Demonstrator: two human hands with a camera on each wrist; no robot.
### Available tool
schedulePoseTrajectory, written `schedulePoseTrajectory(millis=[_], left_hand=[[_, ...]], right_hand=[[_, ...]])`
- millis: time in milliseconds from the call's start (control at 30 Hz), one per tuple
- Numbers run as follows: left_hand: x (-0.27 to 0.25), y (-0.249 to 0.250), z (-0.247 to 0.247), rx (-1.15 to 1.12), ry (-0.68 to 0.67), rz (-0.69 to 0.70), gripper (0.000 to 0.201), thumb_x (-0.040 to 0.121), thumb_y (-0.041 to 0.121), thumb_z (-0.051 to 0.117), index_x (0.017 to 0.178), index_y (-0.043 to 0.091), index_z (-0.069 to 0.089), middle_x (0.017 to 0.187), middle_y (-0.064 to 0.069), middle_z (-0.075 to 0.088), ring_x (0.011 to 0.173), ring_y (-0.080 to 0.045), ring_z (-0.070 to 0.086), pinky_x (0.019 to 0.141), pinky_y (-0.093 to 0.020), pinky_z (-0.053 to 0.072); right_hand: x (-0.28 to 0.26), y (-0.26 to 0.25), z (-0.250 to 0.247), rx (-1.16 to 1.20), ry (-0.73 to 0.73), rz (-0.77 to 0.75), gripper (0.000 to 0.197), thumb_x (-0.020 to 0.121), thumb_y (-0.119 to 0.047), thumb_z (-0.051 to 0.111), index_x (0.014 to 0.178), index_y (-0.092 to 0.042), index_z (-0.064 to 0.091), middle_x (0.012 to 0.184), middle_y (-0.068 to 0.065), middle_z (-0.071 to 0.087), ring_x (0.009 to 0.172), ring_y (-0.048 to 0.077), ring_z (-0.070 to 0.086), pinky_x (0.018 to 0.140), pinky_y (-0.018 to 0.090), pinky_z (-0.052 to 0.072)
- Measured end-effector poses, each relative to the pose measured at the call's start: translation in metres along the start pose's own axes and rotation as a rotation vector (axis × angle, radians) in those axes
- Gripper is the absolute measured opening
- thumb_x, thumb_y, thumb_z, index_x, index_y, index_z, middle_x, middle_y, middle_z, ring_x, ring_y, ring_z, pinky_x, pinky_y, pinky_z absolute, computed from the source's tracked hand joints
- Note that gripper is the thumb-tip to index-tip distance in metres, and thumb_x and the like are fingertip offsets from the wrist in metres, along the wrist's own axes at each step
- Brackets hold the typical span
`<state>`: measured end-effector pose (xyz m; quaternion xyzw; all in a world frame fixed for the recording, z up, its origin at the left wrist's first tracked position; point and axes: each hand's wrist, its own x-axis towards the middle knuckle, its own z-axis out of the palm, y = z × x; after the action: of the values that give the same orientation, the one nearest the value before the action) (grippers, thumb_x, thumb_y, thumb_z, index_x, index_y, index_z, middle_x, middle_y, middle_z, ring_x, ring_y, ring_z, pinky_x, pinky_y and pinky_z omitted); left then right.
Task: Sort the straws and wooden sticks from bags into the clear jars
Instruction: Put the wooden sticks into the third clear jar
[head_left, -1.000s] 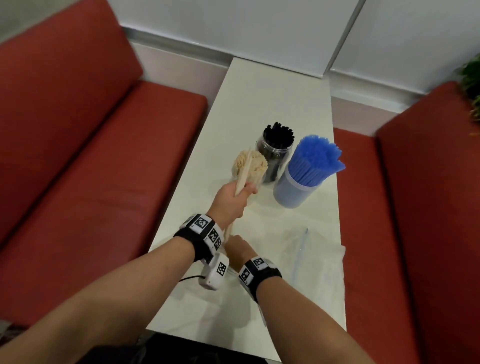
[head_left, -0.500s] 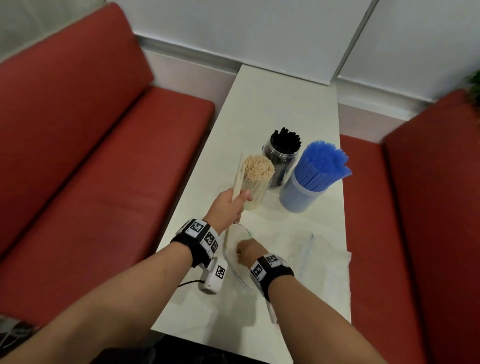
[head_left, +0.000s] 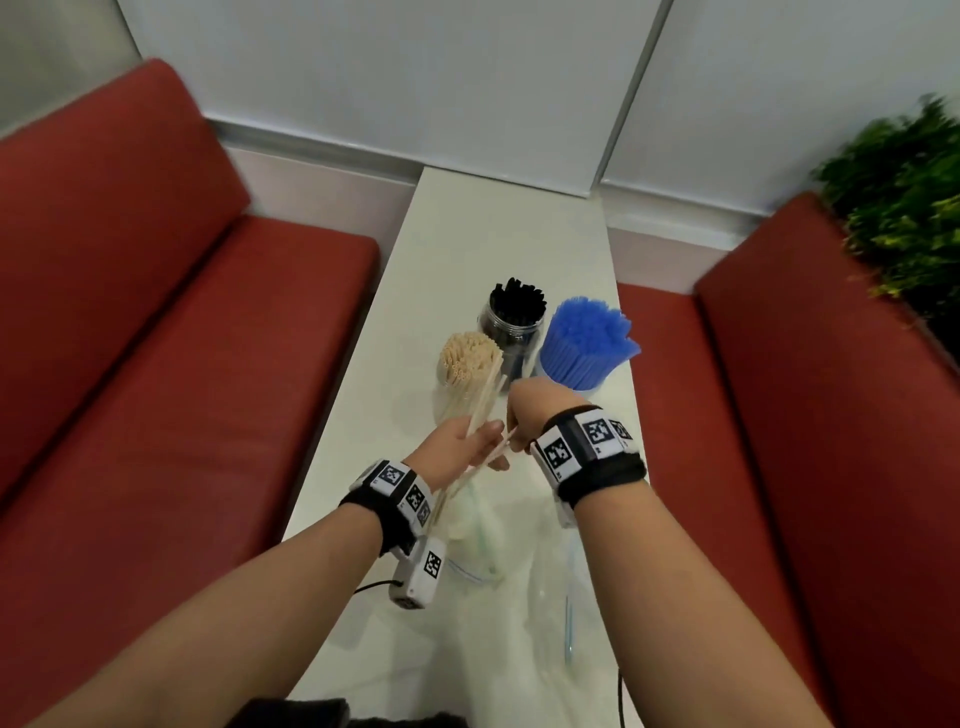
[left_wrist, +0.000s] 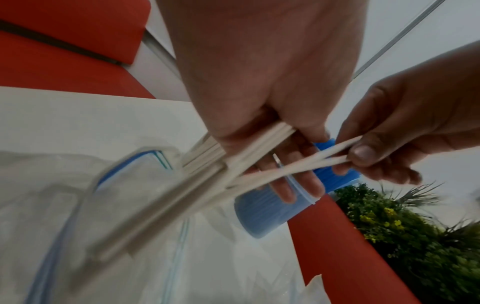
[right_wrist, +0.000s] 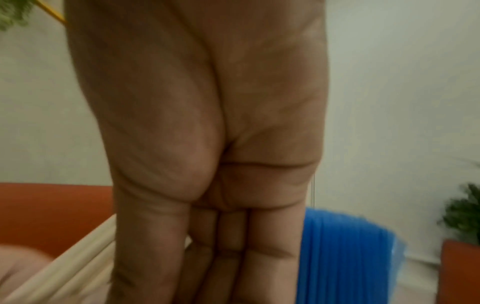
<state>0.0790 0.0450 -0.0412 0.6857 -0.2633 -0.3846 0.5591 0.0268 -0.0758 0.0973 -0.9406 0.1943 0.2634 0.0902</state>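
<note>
My left hand (head_left: 475, 444) grips a bundle of pale wooden sticks (head_left: 117, 410) just in front of the clear jar of wooden sticks (head_left: 470, 364). The bundle's lower ends hang over the clear zip bags (head_left: 519, 582). My right hand (head_left: 519, 418) is right beside it and pinches the ends of two sticks. In the left wrist view the sticks (left_wrist: 207, 179) run through my left hand (left_wrist: 280, 156), and my right hand (left_wrist: 361, 158) pinches two splayed ends between thumb and fingers. The right wrist view shows my curled right hand (right_wrist: 233, 257), sticks (right_wrist: 72, 267) and blue straws (right_wrist: 342, 257).
A jar of black straws (head_left: 514, 322) and a jar of blue straws (head_left: 587, 343) stand just behind my hands on the narrow white table (head_left: 493, 234). Red benches (head_left: 182, 364) flank the table on both sides. A green plant (head_left: 904, 208) sits at the far right.
My right hand has risen from the bag on the table to my left hand and taken hold of stick ends. My left hand has drawn the bundle back from the jar.
</note>
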Motion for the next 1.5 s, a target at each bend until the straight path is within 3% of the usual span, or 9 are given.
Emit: schedulePoseTrajectory(millis=[200, 367, 500, 633, 767, 900, 1067, 1233, 1500], left_hand=[[0.003, 0.033, 0.011, -0.245, -0.028, 0.000, 0.047, 0.084, 0.058, 0.068, 0.086, 0.012, 0.060, 0.055, 0.007, 0.037, 0.046, -0.013, 0.030, 0.046, -0.025, 0.031], [0.009, 0.093, -0.003, -0.416, 0.204, 0.079, 0.020, 0.085, 0.031, 0.075, 0.076, 0.019, 0.061, 0.050, 0.007, 0.035, 0.040, -0.010, 0.027, 0.041, -0.020, 0.023], [0.008, 0.147, -0.007, -0.536, 0.193, 0.254, 0.046, 0.085, 0.023, 0.070, 0.050, 0.022, 0.041, 0.044, 0.001, 0.027, 0.035, -0.013, 0.021, 0.043, -0.027, 0.018], [0.006, 0.167, 0.003, -0.455, 0.073, 0.326, 0.044, 0.087, 0.022, 0.071, 0.056, 0.020, 0.039, 0.046, -0.002, 0.027, 0.036, -0.015, 0.022, 0.041, -0.026, 0.020], [0.004, 0.148, 0.014, -0.186, 0.088, 0.213, 0.043, 0.086, 0.035, 0.072, 0.056, 0.021, 0.045, 0.046, -0.005, 0.036, 0.039, -0.020, 0.032, 0.046, -0.027, 0.032], [0.005, 0.131, 0.013, -0.140, 0.052, 0.075, 0.055, 0.085, 0.048, 0.068, 0.044, 0.022, 0.042, 0.040, 0.001, 0.033, 0.034, -0.015, 0.028, 0.043, -0.022, 0.028], [0.002, 0.124, -0.001, -0.321, -0.390, -0.082, 0.058, 0.089, 0.048, 0.066, 0.054, 0.017, 0.031, 0.041, 0.002, 0.023, 0.030, -0.010, 0.020, 0.037, -0.014, 0.022], [-0.004, 0.121, -0.010, -0.332, -0.597, -0.106, 0.054, 0.076, 0.062, 0.073, 0.058, 0.019, 0.045, 0.045, 0.005, 0.027, 0.033, -0.005, 0.023, 0.035, -0.015, 0.022], [0.005, 0.093, -0.015, -0.709, -0.410, -0.279, 0.049, 0.088, 0.063, 0.057, 0.077, 0.016, 0.064, 0.061, 0.002, 0.048, 0.034, -0.006, 0.034, 0.032, -0.015, 0.022]], right_hand=[[-0.005, 0.019, -0.037, 0.194, 0.144, -0.040, 0.013, 0.094, -0.001, 0.065, 0.103, -0.006, 0.073, 0.088, 0.006, 0.072, 0.077, 0.017, 0.069, 0.077, 0.030, 0.058], [0.003, 0.030, -0.002, 1.268, 0.477, -0.092, 0.020, 0.099, -0.005, 0.057, 0.117, -0.010, 0.064, 0.087, 0.011, 0.068, 0.076, 0.020, 0.066, 0.066, 0.025, 0.057], [0.013, 0.022, 0.044, 1.994, 0.003, 0.180, 0.032, 0.107, -0.033, 0.049, 0.106, -0.005, 0.065, 0.101, 0.015, 0.069, 0.095, 0.029, 0.066, 0.091, 0.045, 0.056], [0.009, 0.002, 0.053, 2.328, -0.263, 0.072, 0.060, 0.107, -0.051, 0.037, 0.122, 0.002, 0.060, 0.116, 0.024, 0.067, 0.099, 0.037, 0.069, 0.093, 0.050, 0.055], [0.003, -0.014, 0.035, 2.317, -0.018, -0.062, 0.053, 0.107, -0.052, 0.028, 0.124, -0.012, 0.059, 0.068, -0.009, 0.065, 0.063, 0.003, 0.066, 0.068, 0.025, 0.060], [-0.001, -0.011, 0.024, 2.139, 0.101, -0.011, 0.070, 0.089, -0.082, 0.038, 0.077, -0.027, 0.079, 0.060, -0.001, 0.060, 0.060, 0.010, 0.067, 0.067, 0.027, 0.057], [-0.017, 0.024, -0.024, 2.129, 0.379, -0.497, 0.074, 0.083, -0.074, 0.041, 0.137, -0.024, 0.049, 0.127, 0.010, 0.070, 0.116, 0.028, 0.069, 0.095, 0.041, 0.058], [-0.026, 0.023, -0.063, 1.839, 0.654, -0.568, 0.015, 0.105, -0.019, 0.055, 0.111, -0.007, 0.062, 0.064, 0.002, 0.045, 0.051, 0.011, 0.044, 0.052, 0.026, 0.044], [-0.023, 0.013, -0.066, 1.723, 0.862, -0.502, 0.035, 0.107, -0.030, 0.051, 0.084, -0.008, 0.064, 0.055, -0.003, 0.039, 0.046, 0.011, 0.034, 0.046, 0.026, 0.034]])
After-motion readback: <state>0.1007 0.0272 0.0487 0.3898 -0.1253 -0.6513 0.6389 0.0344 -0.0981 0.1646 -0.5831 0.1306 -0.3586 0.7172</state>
